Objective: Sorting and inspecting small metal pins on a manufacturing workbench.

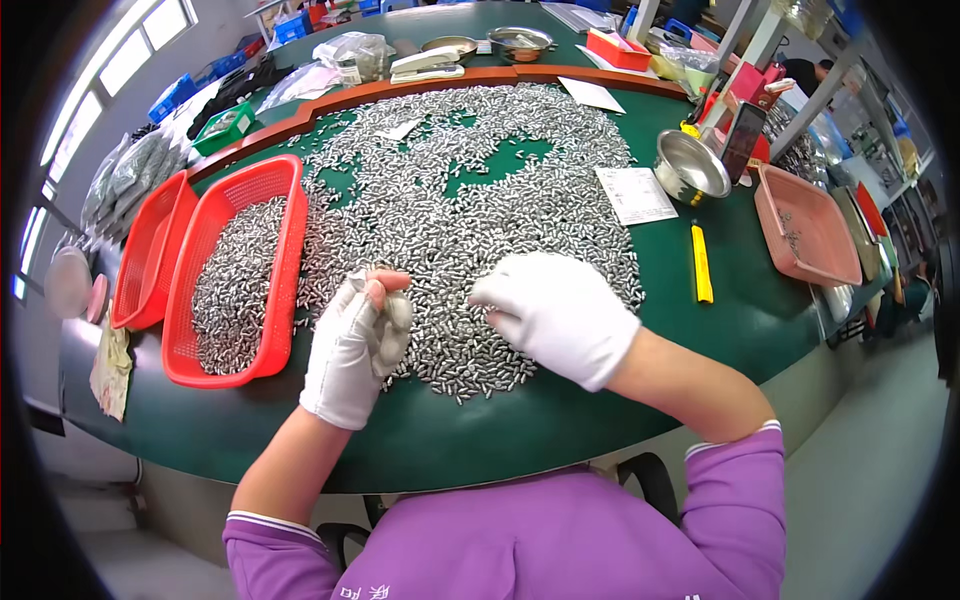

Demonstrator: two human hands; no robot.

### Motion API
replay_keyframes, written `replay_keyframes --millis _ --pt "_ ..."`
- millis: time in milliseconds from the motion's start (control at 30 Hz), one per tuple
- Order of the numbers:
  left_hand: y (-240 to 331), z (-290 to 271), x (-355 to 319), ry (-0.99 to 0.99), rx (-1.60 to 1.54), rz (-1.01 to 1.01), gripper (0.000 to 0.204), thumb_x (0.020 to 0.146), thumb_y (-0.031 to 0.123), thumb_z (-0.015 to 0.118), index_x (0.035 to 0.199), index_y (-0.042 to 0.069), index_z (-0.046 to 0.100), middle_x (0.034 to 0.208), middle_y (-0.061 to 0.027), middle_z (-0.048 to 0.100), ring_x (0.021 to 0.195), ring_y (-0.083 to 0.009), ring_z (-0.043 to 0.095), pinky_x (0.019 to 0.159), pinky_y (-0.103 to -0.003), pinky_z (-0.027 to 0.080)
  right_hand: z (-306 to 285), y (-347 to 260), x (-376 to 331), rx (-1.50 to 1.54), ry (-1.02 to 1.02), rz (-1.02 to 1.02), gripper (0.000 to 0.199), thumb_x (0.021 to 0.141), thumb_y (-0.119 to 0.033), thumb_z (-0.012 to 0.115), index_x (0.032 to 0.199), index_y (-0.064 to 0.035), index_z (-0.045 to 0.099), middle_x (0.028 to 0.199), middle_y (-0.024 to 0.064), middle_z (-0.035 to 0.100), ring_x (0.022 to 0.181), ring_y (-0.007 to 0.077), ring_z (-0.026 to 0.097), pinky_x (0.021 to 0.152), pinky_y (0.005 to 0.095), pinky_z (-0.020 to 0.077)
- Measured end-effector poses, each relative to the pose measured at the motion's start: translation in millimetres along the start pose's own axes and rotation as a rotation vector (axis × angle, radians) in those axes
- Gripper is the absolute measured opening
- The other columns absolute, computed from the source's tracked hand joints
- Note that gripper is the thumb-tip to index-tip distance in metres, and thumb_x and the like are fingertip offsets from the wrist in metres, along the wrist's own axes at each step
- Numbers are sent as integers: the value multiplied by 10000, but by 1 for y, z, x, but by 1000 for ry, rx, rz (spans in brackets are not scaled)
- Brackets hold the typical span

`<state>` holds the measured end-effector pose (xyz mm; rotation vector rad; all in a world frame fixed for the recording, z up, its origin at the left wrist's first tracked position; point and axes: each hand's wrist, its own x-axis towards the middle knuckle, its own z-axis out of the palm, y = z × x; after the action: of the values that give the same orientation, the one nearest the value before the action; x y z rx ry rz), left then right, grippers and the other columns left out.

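A wide, shallow spread of small silvery metal pieces [450, 235], bullet-shaped, covers the middle of the green table [590, 400]. Over its near left part is my left hand [360, 335], in a white glove with bare fingertips showing; its fingers are curled closed, and what lies inside them is hidden. My right hand [560, 315], also white-gloved, hovers palm down over the near right part of the spread, fingers bent and drawn together toward the left. Whether a piece is between those fingertips cannot be made out. Beside my left hand stands a red plastic basket [289, 240] heaped with the same pieces.
Another red basket [150, 265] leans at the far left. On the right are a paper slip [637, 195], a steel bowl [692, 165], a yellow cutter knife [700, 262] and a pink tray [810, 225]. A brown raised edge [470, 76] bounds the table's back.
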<state>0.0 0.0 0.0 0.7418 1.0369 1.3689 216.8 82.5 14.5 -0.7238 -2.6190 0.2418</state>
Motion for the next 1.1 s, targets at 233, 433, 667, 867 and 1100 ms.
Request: replay_keyframes --millis 233,433,667,867,1100 --pt "-4 -20 -5 -8 123 -76 314 996 417 532 1018 112 607 736 43 567 509 -21 431 440 -160 286 49 22 46 56 -36 9 68 825 -185 655 878 -145 671 812 86 605 817 301 629 718 417 515" --pt "-4 -22 -5 -23 137 -125 212 984 319 575 1033 112 573 836 3 632 568 -38 495 464 -161 336 39 14 42 365 93 122 76 834 -109 692 903 -85 672 857 83 655 808 238 652 735 347 526" --pt "-5 -13 -10 -138 -30 -175 279 898 241 716 1089 111 557 834 8 564 646 -82 475 529 -210 314 23 -18 32 1105 -58 248 113 851 -75 738 941 -58 672 1055 33 574 951 113 568 846 259 466" --pt "-9 -18 -10 -146 -46 -196 242 895 238 721 1036 101 579 839 -3 583 635 -90 481 535 -206 338 29 -23 33 1259 -156 370 94 858 -77 736 929 -58 677 1026 22 579 944 116 579 841 276 480" --pt "-5 -18 -13 -128 -14 -137 198 928 201 677 1030 60 583 891 -47 653 699 -92 583 616 -217 468 28 -21 32 728 175 43 177 762 -41 788 899 -73 681 891 45 648 845 192 628 768 310 515"
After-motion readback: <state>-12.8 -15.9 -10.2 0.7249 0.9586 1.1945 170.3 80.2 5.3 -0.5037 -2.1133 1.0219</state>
